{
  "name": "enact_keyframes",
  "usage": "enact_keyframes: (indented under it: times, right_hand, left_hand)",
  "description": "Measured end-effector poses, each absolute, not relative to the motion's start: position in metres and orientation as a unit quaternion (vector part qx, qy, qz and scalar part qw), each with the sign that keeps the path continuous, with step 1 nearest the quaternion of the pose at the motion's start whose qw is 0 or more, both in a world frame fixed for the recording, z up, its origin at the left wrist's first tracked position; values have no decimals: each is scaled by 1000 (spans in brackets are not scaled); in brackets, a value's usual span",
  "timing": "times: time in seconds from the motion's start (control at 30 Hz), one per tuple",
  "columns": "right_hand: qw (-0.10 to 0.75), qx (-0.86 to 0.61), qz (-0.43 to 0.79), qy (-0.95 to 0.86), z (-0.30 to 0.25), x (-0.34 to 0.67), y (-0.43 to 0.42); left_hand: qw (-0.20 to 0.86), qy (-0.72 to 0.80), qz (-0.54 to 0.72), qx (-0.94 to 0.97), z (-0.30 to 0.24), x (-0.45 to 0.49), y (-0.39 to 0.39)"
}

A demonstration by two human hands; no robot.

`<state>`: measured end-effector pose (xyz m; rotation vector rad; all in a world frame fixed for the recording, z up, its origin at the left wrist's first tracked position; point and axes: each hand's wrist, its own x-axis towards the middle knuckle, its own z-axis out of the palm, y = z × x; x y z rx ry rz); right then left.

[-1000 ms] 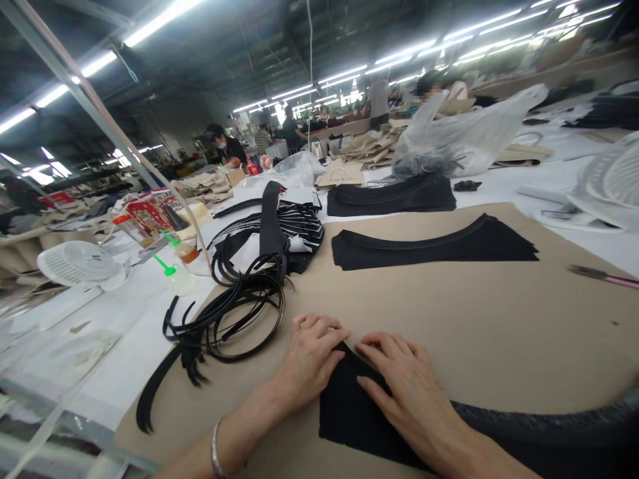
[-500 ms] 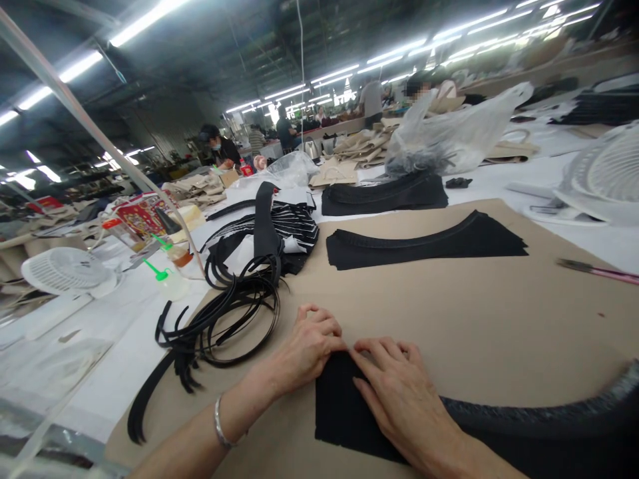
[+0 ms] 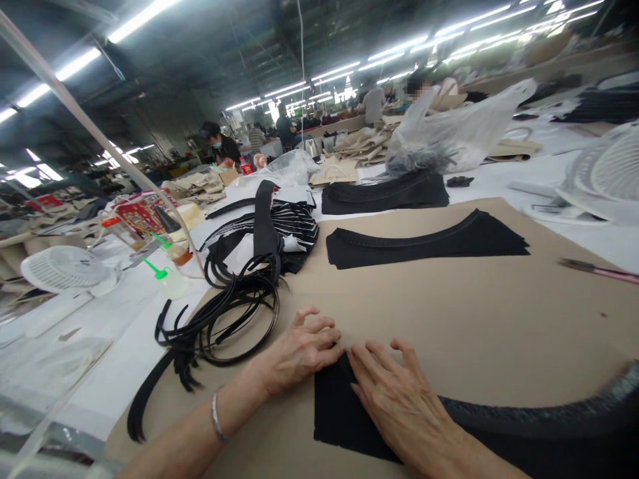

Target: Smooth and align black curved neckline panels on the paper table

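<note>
Seemingly to steady it, my right hand (image 3: 392, 394) lies loosely, fingers slightly spread and gripping nothing, on the long, curved black fabric piece (image 3: 340, 414) beneath, while my half-curled left hand (image 3: 302, 350) touches its far corner, though whether it pinches I cannot tell.

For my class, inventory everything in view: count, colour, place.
Black piece: at least one, black, bottom right
Curved stacks: two, black, centre
Work sheet: one, tan, lower centre
Looped strips: several, black, left of centre
Striped pile: one, black and white, beyond strips
Tool: one, pink handle, right edge
Bottles: two, green nozzles, left
Fans: two, white, left and right
Plastic bags: at least two, clear, background
Cloth heaps: several, beige, background
Table: one, white, under work sheet
People: several, varied clothing, background
Ceiling lights: many, white, overhead
Bracelet: one, silver, left wrist
Left hand: one, bare, at piece's corner
Right hand: one, bare, on black piece
</note>
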<state>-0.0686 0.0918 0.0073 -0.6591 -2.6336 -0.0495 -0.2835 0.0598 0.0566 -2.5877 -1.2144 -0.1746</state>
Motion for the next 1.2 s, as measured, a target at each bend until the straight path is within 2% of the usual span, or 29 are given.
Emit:
enact_keyframes:
  times: [0.2, 0.4, 0.53, 0.7, 0.9, 1.2]
  right_hand:
    - [204, -228, -22, -952, 7, -69, 95]
    - [190, -238, 21, -952, 28, -69, 99]
    - [187, -234, 27, -954, 31, -72, 101]
    - [160, -228, 12, -960, 19, -74, 102]
    - [189, -189, -43, -963, -1, -72, 103]
    - [162, -195, 74, -964, 32, -77, 109]
  left_hand:
    - [137, -468, -126, -864, 53, -282, 48]
    - [62, -560, -203, -801, 34, -273, 24]
    - [35, -570, -213, -793, 25, -272, 18]
    - [55, -567, -204, -796, 28, -271, 18]
    - [55, -576, -194, -792, 29, -269, 15]
    - [71, -590, -170, -786, 29, -267, 9]
